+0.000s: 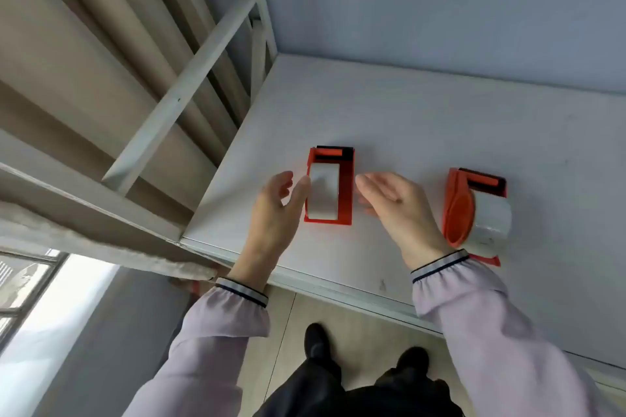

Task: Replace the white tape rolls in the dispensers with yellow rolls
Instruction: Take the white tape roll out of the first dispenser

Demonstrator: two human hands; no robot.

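Observation:
Two orange tape dispensers stand on a pale grey table (423,132). The left dispenser (345,193) holds a white tape roll (323,193) and sits between my hands. My left hand (277,213) is open at its left side, thumb touching the roll's edge. My right hand (396,206) is open just right of it, fingertips close to the orange frame, holding nothing. The right dispenser (457,206) lies further right with its own white tape roll (491,223), partly behind my right wrist. No yellow roll is in view.
The table's left edge meets a white metal frame (189,78) with diagonal bars. A blue-grey wall (440,3) backs the table. Below the front edge are my dark shoes (318,342) on a beige floor. A window (27,284) is at lower left.

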